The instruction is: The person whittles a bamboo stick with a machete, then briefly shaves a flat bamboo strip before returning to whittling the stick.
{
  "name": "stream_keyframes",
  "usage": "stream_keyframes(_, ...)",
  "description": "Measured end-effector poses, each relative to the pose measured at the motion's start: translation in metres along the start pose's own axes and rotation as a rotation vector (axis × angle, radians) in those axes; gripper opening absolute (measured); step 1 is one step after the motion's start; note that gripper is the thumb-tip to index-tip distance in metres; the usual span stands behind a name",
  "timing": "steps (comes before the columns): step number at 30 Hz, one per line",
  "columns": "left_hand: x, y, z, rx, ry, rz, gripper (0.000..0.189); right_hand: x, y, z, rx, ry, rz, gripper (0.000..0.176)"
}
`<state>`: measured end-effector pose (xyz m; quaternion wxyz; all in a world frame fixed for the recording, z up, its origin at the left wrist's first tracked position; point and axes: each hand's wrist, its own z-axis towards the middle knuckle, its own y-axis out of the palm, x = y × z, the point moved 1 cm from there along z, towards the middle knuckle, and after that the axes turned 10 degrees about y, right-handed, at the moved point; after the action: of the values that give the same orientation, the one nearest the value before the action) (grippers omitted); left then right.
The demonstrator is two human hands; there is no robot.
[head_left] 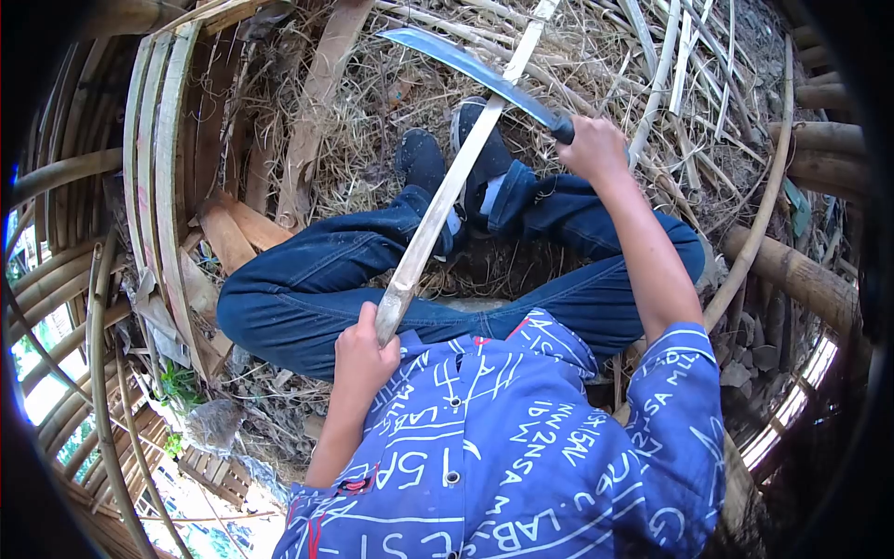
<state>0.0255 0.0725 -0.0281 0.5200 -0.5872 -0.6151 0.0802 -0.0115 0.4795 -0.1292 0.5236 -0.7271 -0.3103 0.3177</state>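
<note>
A long pale bamboo strip (450, 191) slants from my lap up past my shoes. Its near end is gripped in my left hand (366, 352), close to my waist. My right hand (596, 149) is wrapped around the dark handle of a machete (466, 72) with a slightly curved blade. The blade lies across the strip beyond my shoes and seems to touch it; the cutting edge's exact contact cannot be made out.
Shavings (349, 121) and loose split strips (689, 65) litter the ground ahead. Upright bamboo slats (154, 168) stand at left. A thick bamboo pole (796, 275) lies at right. My bent legs in jeans (307, 279) flank the strip.
</note>
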Motion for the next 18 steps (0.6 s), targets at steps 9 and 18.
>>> stream_keyframes(9, 0.006, -0.007, -0.008, -0.011, 0.004, -0.028, 0.025, 0.018, -0.006, 0.015, -0.008, 0.031, -0.029, 0.025)
stream_keyframes(18, -0.001, -0.011, -0.018, 0.020, 0.007, -0.037, 0.023, -0.003, -0.010, -0.009, -0.014, -0.121, 0.012, 0.023)
